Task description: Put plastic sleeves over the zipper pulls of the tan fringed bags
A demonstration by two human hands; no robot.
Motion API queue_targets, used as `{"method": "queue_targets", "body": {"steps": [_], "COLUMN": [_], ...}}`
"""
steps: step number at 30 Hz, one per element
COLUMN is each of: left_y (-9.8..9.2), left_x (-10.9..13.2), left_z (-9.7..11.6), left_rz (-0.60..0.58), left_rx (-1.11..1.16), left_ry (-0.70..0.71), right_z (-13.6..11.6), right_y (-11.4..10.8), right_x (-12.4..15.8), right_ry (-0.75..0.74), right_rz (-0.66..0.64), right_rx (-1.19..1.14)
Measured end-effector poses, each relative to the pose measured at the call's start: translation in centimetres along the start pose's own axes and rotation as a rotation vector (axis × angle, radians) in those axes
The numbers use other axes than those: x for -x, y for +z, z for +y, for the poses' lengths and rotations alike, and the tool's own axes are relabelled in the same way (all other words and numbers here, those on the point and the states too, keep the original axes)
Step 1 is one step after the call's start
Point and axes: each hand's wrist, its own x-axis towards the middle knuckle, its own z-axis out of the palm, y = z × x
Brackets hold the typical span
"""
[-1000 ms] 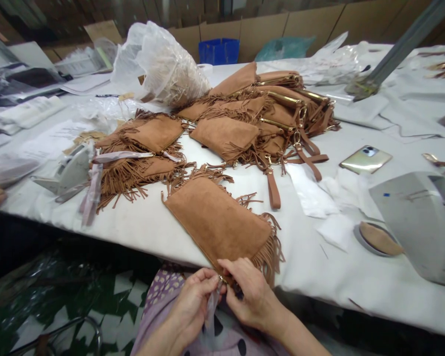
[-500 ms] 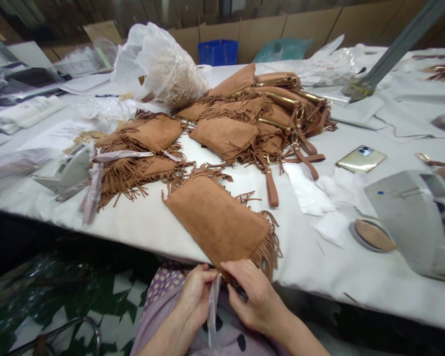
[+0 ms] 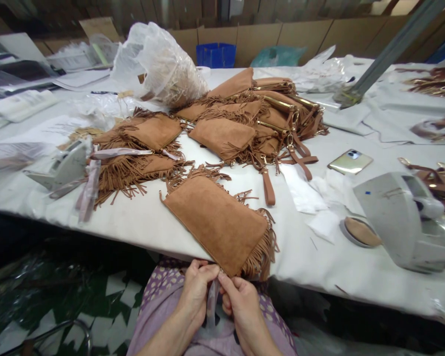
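Note:
A tan suede fringed pouch (image 3: 217,221) lies on the white table (image 3: 144,225), its near corner hanging over the front edge. My left hand (image 3: 196,291) and my right hand (image 3: 240,302) meet just below that corner. Both pinch a thin clear plastic strip (image 3: 212,301) that hangs between them, right at the pouch's corner. Whatever small part sits at the corner is hidden by my fingers. My lap in purple patterned cloth (image 3: 159,296) is under the hands.
Two heaps of the same tan pouches lie behind, one at left (image 3: 144,143) and one at centre (image 3: 259,113) with gold zips and wrist straps. A clear plastic bag (image 3: 157,64), a phone (image 3: 350,161), a grey machine (image 3: 400,217) and a grey tool (image 3: 59,165) share the table.
My hands have drawn closer together under the pouch's corner, the right one sliding left and down. The view has shifted slightly.

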Motion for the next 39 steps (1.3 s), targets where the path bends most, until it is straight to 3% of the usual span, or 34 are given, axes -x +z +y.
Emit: {"method": "queue_targets", "body": {"steps": [4, 9, 14, 19, 25, 29, 33, 36, 37, 39], "left_y": [-0.9, -1.8, -1.5, -1.3, -1.1, -0.9, -1.0, -1.7, -2.0, -2.5], "left_x": [1.1, 2.0, 1.1, 0.7, 0.8, 0.7, 1.0, 1.1, 0.9, 0.2], "left_z": [0.5, 0.6, 0.9, 1.9, 2.7, 2.5, 1.6, 0.9, 0.8, 0.6], "left_rz": [-0.024, -0.166, -0.091, -0.13, -0.199, -0.172, -0.152, -0.161, -0.155, -0.139], "left_rx": [-0.067, -0.283, -0.409, -0.449, -0.43, -0.377, -0.389, -0.468, -0.491, -0.515], "left_ry": [-0.031, -0.156, -0.135, -0.214, -0.218, -0.262, -0.22, -0.185, -0.17, -0.177], "right_z": [0.1, 0.4, 0.1, -1.1, -1.0, 0.0, 0.5, -1.5, -3.1, -7.7], "right_y": [0.0, 0.1, -0.6, -1.1, -1.6, -1.9, -1.3, -2.5, -3.9, -8.2], "right_x": [0.3, 0.2, -0.2, 0.0, -0.4, -1.3, -0.4, 0.9, 1.2, 2.2], "right_ry": [-0.007, -0.043, -0.174, -0.255, -0.22, -0.21, -0.262, -0.307, -0.364, -0.58], "right_rz": [0.02, 0.046, 0.074, 0.048, 0.01, 0.002, 0.015, -0.021, 0.034, 0.326], "right_rx": [-0.011, 0.045, 0.256, 0.461, 0.476, 0.44, 0.474, 0.562, 0.596, 0.651]}}
